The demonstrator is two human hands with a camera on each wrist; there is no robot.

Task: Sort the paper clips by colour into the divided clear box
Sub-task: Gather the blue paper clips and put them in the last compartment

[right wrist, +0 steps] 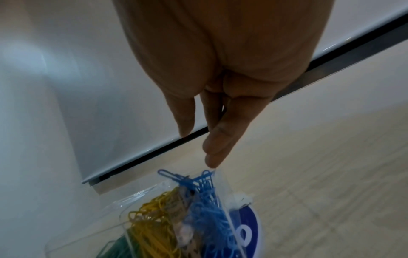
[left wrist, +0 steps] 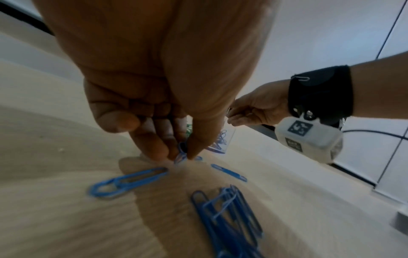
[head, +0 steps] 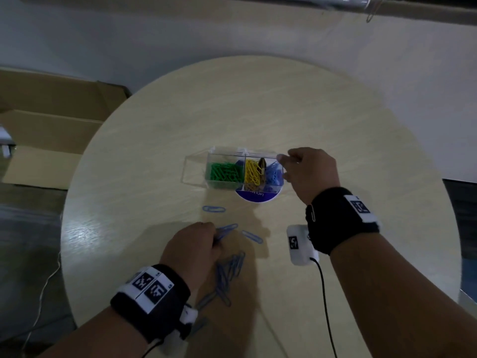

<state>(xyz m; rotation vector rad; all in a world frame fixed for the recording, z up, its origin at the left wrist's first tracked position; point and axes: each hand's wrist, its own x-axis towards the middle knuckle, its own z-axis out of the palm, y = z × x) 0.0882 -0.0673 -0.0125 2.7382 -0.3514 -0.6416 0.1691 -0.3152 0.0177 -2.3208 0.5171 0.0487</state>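
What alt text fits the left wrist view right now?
The left hand pinches a blue paper clip above the wooden table, with more blue clips lying loose nearby. Behind it, the right hand reaches toward the clear box.

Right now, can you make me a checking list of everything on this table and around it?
Surface: round pale wood table.
Job's things: divided clear box holds green, yellow and blue clips; blue paper clips loose near the person.
Clutter: blue round sticker under the box.
Grips: left hand pinches a blue clip; right hand touches the box's right end.
Cables: black cable from the right wrist; white cable on the floor.
Surroundings: cardboard boxes, white wall.
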